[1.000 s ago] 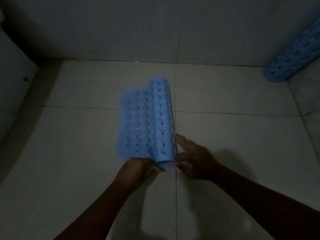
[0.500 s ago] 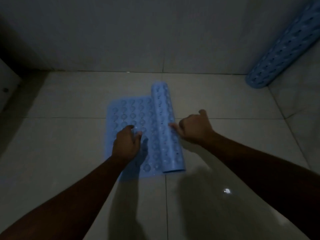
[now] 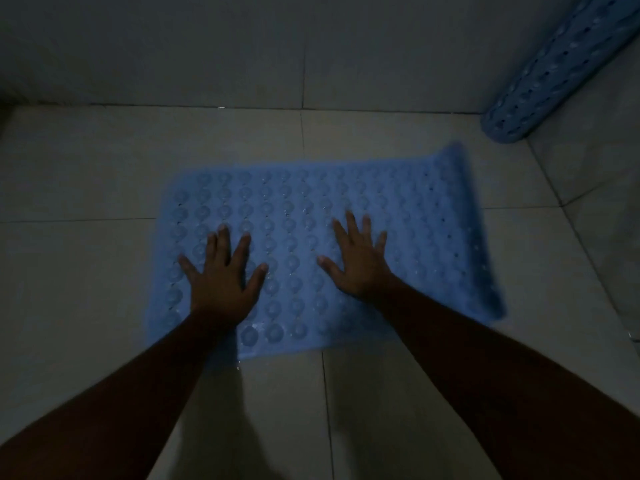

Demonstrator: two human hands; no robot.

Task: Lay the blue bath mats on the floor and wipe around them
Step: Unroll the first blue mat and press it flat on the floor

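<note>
A blue bath mat with rows of round bumps and small holes lies unrolled on the pale tiled floor. Its right end curls up slightly and looks blurred. My left hand rests flat on the mat's left half, fingers spread. My right hand presses flat on the middle of the mat, fingers spread too. Neither hand holds anything. A second blue mat, still rolled into a tube, leans in the far right corner against the wall.
A tiled wall runs along the back of the floor, and another wall closes the right side. The room is dim. Bare floor tiles show to the left of the mat and in front of it.
The mat has gone from half rolled to fully spread toward the right. Both hands let go of the roll and now lie flat on the mat.
</note>
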